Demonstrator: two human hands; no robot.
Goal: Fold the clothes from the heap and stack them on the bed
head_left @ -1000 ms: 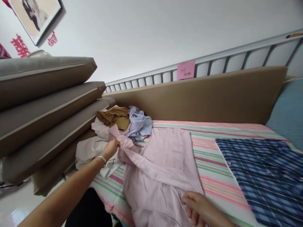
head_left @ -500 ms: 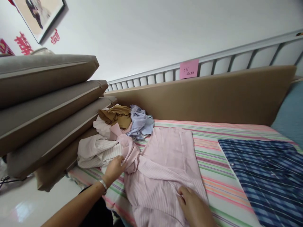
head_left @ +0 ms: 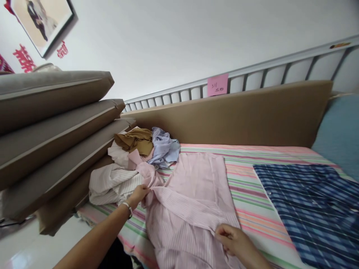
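A pink striped shirt [head_left: 193, 209] lies spread on the striped sheet, with one folded strip of it running slantwise across its middle. My left hand [head_left: 140, 194], with a bracelet at the wrist, pinches the strip's left end beside a bunched pink part. At the strip's lower right end, the fingers of my right hand [head_left: 230, 239] are closed on the fabric. Right of the shirt lies a dark blue plaid shirt [head_left: 305, 209], laid flat. Whether the strip is a sleeve or a front edge I cannot tell.
A heap of crumpled clothes, with a brown garment [head_left: 137, 141], a light blue one [head_left: 162, 145] and a cream striped one [head_left: 112, 183], sits at the left. Stacked grey-brown cushions [head_left: 64, 149] stand beside it. A brown padded board [head_left: 224, 119] and railing border the back.
My right hand has closed on the pink fabric, and the strip between my hands is straighter and flatter. My left hand has shifted slightly along the shirt's edge. The camera view has moved a little.
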